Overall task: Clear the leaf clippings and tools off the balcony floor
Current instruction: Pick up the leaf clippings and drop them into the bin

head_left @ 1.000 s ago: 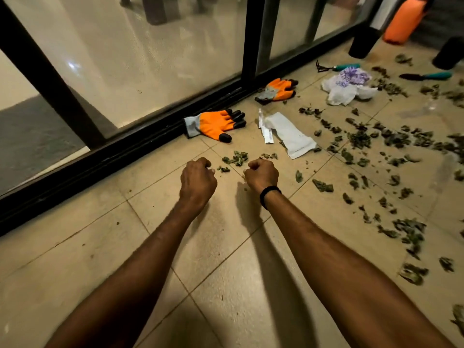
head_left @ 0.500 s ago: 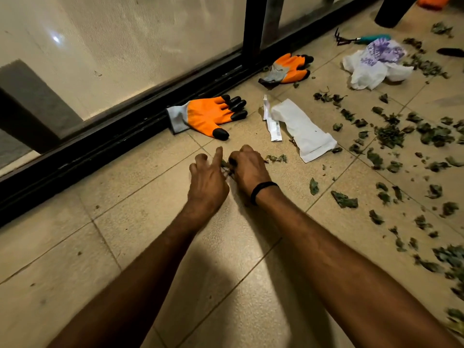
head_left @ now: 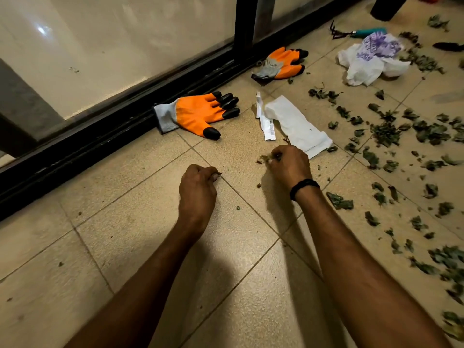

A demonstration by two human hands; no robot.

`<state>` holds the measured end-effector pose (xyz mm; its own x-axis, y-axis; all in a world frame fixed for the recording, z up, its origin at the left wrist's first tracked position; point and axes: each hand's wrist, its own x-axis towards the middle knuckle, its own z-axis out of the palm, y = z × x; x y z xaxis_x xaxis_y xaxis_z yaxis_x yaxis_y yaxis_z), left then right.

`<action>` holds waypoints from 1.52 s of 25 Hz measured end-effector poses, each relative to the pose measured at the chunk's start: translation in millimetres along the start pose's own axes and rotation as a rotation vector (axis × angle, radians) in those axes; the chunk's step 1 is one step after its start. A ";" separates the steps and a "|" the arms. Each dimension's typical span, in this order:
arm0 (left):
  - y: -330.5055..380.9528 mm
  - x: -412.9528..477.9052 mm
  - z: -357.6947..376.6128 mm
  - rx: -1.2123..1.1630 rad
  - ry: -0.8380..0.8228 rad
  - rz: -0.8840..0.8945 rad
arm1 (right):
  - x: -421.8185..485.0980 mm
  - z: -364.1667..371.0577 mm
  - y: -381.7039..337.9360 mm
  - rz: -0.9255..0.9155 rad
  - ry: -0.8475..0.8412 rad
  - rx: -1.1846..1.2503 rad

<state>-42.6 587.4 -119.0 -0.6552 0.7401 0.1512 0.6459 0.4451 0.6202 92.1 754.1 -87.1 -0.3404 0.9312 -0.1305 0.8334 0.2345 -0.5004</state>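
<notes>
Left hand (head_left: 197, 189): hovering low over the floor (head_left: 130, 249), knuckles up, fingers curling tight into the palm; a scrap of leaf is poking out at the fingertips.
Right hand (head_left: 288, 167): reaching just ahead of the left, fingers pinching together on a small clump of leaf clippings (head_left: 386, 133) at the tile surface; a black wristband (head_left: 304, 188) is sitting on the wrist.
Leaf clippings: mostly lying scattered across the tiles to the right of the right arm, thinning out towards the hands; a few crumbs are lying between the two hands.
Tools: a teal-handled hand rake (head_left: 356, 33) is lying far back on the right; a dark trowel (head_left: 449, 46) is showing at the right edge, partly cut off.
Gloves: one orange glove (head_left: 195, 114) is lying flat against the door track (head_left: 100, 136); a second glove (head_left: 281, 62) is lying crumpled further along it.
Litter: a white paper wrapper (head_left: 296, 124) is lying just beyond the right hand; a white printed bag (head_left: 371, 56) is sitting near the rake.
</notes>
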 end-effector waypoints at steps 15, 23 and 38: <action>3.9 -6.0 -1.7 -0.015 0.011 -0.047 | -22.7 38.5 -15.5 -0.195 0.147 -0.102; -7.6 -36.8 -58.5 -0.529 0.079 -0.503 | -90.8 26.1 -47.9 0.464 -0.208 1.062; -77.8 -194.8 -428.2 -0.624 0.794 -0.495 | -343.4 26.6 -345.7 -0.056 -1.003 1.274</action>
<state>-132.9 192.8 132.9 -0.9928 -0.0779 0.0909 0.0825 0.1055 0.9910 -90.7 345.8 107.9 -0.9136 0.2640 -0.3093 0.1027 -0.5862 -0.8036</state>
